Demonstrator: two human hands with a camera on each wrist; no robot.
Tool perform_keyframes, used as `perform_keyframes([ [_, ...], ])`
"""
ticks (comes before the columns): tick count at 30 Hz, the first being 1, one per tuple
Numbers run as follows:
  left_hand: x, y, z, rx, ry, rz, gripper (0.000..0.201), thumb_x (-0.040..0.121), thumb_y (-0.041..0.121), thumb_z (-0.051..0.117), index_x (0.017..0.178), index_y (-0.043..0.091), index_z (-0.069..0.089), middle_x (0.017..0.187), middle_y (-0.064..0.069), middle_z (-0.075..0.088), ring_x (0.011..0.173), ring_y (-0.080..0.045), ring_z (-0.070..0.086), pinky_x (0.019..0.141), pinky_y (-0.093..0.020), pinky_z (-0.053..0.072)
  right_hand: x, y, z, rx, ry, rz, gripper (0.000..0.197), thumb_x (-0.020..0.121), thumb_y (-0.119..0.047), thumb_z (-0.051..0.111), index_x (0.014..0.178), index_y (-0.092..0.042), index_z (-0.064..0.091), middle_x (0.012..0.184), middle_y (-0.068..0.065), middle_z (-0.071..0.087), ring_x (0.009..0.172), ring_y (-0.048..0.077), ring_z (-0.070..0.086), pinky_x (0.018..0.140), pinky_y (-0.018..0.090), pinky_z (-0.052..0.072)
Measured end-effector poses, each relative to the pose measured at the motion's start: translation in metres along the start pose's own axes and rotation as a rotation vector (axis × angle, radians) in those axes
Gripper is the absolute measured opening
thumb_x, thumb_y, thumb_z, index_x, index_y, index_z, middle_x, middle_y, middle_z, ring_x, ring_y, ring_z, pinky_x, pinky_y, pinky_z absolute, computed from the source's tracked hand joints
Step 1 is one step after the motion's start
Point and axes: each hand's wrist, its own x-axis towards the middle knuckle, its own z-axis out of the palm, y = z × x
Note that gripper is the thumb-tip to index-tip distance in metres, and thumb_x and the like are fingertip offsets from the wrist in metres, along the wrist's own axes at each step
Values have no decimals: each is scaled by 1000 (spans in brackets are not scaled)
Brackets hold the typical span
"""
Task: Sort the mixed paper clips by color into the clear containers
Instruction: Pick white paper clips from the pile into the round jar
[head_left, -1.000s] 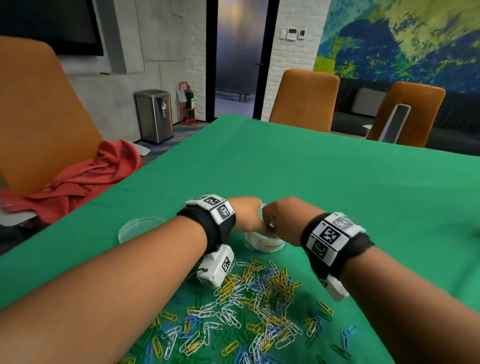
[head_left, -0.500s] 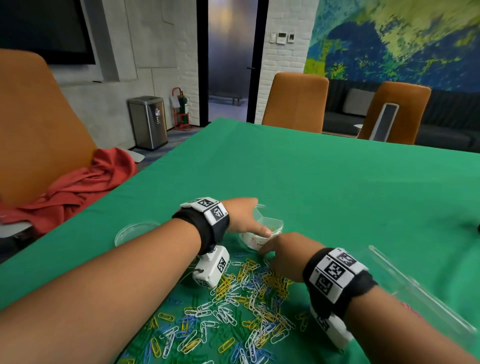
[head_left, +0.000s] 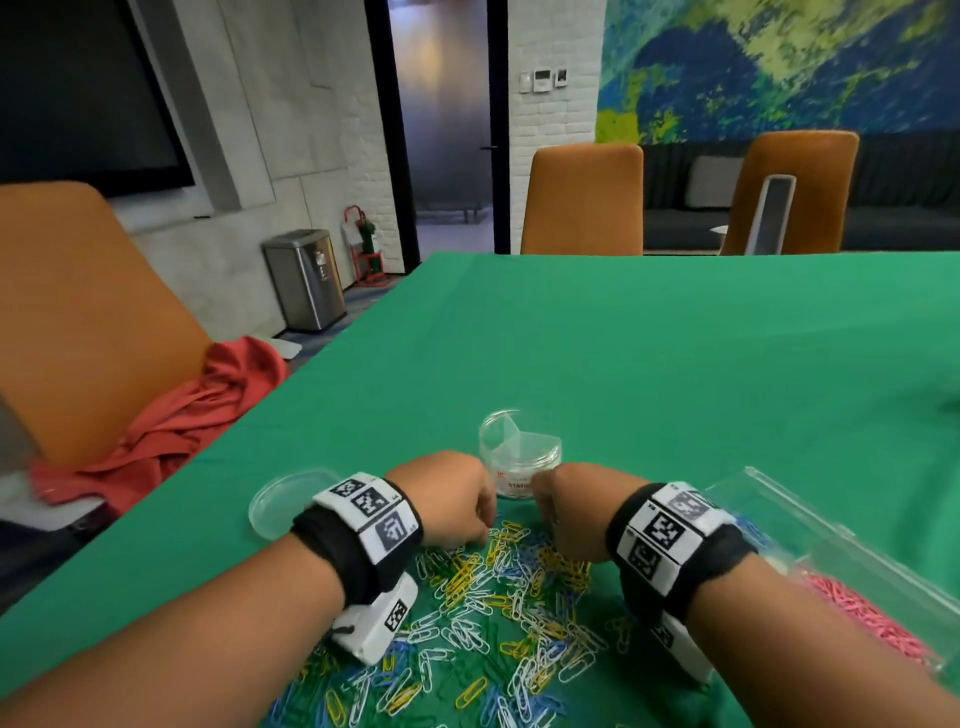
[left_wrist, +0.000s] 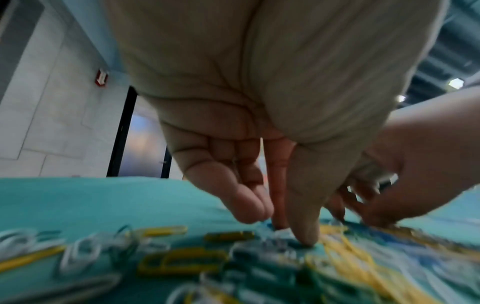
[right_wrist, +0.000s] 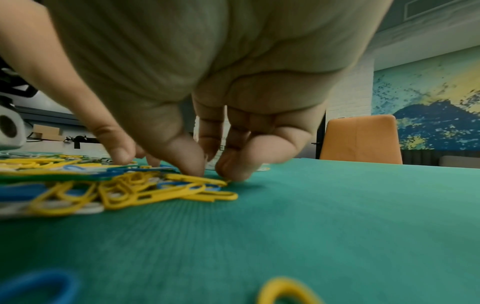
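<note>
A heap of yellow, white, blue and green paper clips (head_left: 498, 613) lies on the green table (head_left: 675, 364) in front of me. Just behind it stands a round clear jar (head_left: 519, 457) with a white label. My left hand (head_left: 470, 519) is down on the heap's far edge; in the left wrist view its thumb (left_wrist: 302, 236) and forefinger pinch at a pale clip. My right hand (head_left: 556, 514) is beside it, thumb (right_wrist: 192, 164) and fingertips closing on the end of a yellow clip (right_wrist: 197, 180). A long clear box (head_left: 831, 551) at the right holds pink clips (head_left: 872, 618).
A clear round lid (head_left: 288, 501) lies left of my left wrist. An orange chair with a red cloth (head_left: 171, 426) stands by the table's left edge. More orange chairs (head_left: 582, 202) stand at the far side. The green cloth stretches far back.
Both hands have come away from the jar down onto the heap, the right hand first, then the left. The jar now stands untouched.
</note>
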Motion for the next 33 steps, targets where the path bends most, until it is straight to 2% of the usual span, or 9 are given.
perform_keyframes([
  [5,1,2,6,47,-15,-11,10,86,28,69,89,19,73,87,4,72,83,-17,67,71,-28,53,0,-1,0,25,134,-41,18,82,-20,55,73,-23,40,70,-7,44,66,18,48,48,23,30],
  [8,-3,1,9,51,1,-32,7,84,21,60,86,19,67,85,1,68,80,-19,64,62,-27,50,3,0,3,91,151,-78,12,91,-19,43,79,-22,40,71,-3,46,65,20,47,49,26,30],
  [10,-7,-3,9,-24,54,-65,5,81,20,60,85,23,61,84,5,63,77,-14,60,59,-26,44,4,-1,5,106,118,-111,9,93,-21,41,90,-23,49,80,-1,53,75,24,52,54,26,35],
  [14,-9,-16,4,-151,124,-113,22,87,17,49,98,30,64,89,11,58,76,-8,55,68,-27,41,3,-1,6,67,5,-66,36,87,-20,49,110,-45,60,110,-7,59,99,19,59,76,27,46],
  [19,-9,-28,5,-170,92,-181,27,96,18,41,93,6,66,94,-11,68,90,-29,64,80,-37,52,2,0,4,21,66,-41,50,87,-14,47,126,-44,56,128,-1,59,108,21,61,82,27,48],
  [21,-9,-28,7,-154,62,-166,26,95,22,43,93,8,65,95,-10,68,92,-28,63,80,-36,51,2,-1,4,49,55,-79,51,84,-12,47,119,-48,60,127,-4,60,104,19,61,81,26,49],
  [27,-10,-21,12,-102,21,-61,16,83,38,75,99,36,73,88,19,52,97,-10,58,83,-23,41,8,3,8,9,68,-49,42,87,-17,52,113,-48,63,119,-6,62,101,18,62,81,28,52],
  [30,-10,-20,12,-87,60,-74,12,83,38,75,94,34,75,80,20,55,88,-10,56,79,-24,41,12,4,10,-1,81,-79,27,91,-24,56,108,-43,65,113,-6,64,97,18,62,74,26,48],
  [33,-11,-17,12,-80,59,-90,10,87,37,72,91,28,74,99,13,69,95,-12,63,83,-28,47,17,6,13,-30,51,-62,19,91,-22,54,101,-32,65,103,-4,65,88,20,61,66,26,44],
])
